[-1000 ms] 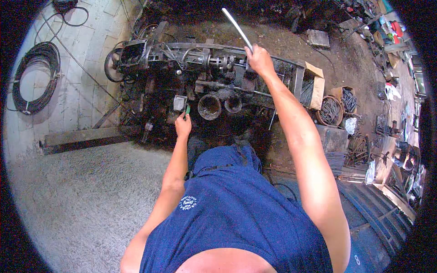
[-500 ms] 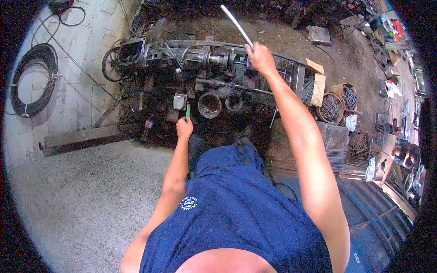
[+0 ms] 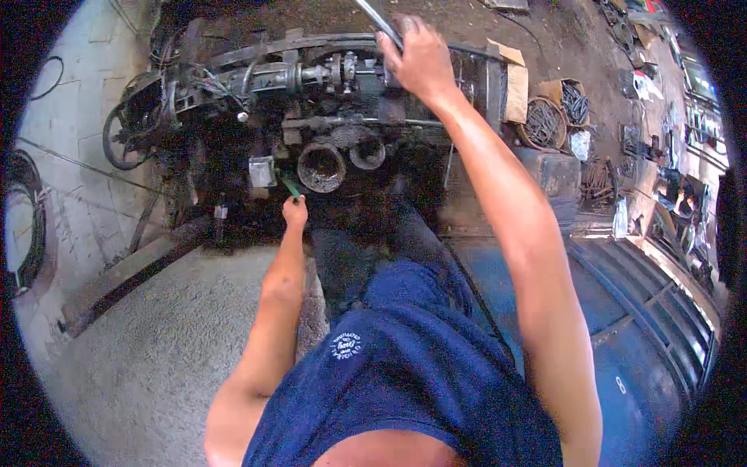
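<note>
One silvery metal bar (image 3: 373, 15) is gripped in the right hand (image 3: 420, 62), above one dark machine (image 3: 268, 82); its far end is cut off by the view's edge. One slim green piece (image 3: 289, 185) is held in the left hand (image 3: 295, 212), near one pale box (image 3: 262, 171). Two round bowls (image 3: 321, 188) are seen just beside it, to the right.

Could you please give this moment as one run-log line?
left hand: holding slim green object | right hand: gripping metal rod | things: dark machine before the person | rest: cardboard box on the right
</note>
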The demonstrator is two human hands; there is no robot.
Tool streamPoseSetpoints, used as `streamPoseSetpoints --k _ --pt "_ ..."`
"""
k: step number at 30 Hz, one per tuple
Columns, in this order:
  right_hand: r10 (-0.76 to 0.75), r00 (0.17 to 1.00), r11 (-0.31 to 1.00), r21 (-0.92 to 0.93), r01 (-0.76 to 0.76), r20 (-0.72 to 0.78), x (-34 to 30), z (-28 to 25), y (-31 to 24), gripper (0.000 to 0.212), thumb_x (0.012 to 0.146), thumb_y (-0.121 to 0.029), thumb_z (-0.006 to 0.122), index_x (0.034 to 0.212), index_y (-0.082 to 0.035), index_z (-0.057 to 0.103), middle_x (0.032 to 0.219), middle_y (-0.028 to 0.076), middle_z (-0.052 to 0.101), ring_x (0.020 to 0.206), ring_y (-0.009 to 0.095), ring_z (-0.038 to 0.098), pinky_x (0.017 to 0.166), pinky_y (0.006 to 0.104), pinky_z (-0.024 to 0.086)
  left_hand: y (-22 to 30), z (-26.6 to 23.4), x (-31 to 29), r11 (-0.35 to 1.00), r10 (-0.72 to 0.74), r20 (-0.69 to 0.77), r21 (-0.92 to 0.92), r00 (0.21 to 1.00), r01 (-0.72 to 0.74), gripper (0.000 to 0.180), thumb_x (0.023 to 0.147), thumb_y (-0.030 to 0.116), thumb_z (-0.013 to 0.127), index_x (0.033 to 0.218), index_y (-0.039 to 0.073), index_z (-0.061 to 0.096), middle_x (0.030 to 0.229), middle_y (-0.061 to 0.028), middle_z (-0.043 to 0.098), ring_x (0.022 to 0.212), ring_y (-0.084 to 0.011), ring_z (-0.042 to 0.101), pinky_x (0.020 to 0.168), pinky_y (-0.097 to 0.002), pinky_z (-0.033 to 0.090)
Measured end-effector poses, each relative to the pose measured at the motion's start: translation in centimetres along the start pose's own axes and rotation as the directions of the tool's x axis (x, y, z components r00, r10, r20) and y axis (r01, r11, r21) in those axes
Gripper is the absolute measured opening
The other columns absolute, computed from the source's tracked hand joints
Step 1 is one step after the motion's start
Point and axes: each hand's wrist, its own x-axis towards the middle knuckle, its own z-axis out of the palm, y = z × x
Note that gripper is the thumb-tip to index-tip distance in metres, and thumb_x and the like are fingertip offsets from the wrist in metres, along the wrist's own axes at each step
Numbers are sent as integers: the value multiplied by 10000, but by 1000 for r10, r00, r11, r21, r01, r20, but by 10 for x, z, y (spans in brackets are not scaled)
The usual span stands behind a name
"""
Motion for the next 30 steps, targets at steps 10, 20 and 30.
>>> streamPoseSetpoints --k 10,20,30 --pt "682 731 731 -27 -682 -3 -260 19 4 385 742 -201 693 1040 12 575 1050 213 577 1015 360 554 904 451 428 69 -145 -100 983 151 81 96 985 -158 613 857 354 649 1291 -56 504 1175 -245 602 1076 -353 596 918 -399 467" --pt "968 246 249 -70 -966 56 -274 93 70 408 931 -378 508 1101 -19 602 1024 235 645 1006 432 591 867 473 456 112 -229 -153 903 395 213 90 893 -421 492 865 265 638 1262 -10 544 1164 -215 610 1001 -321 622 882 -385 481" --pt "961 274 267 146 -953 29 -345 56 -71 282 937 -240 583 979 24 674 877 76 666 794 173 561 762 327 451 24 -382 -64 854 488 115 145 865 -500 467 871 280 628 1226 -16 562 1178 -215 598 1088 -377 572 932 -411 458"
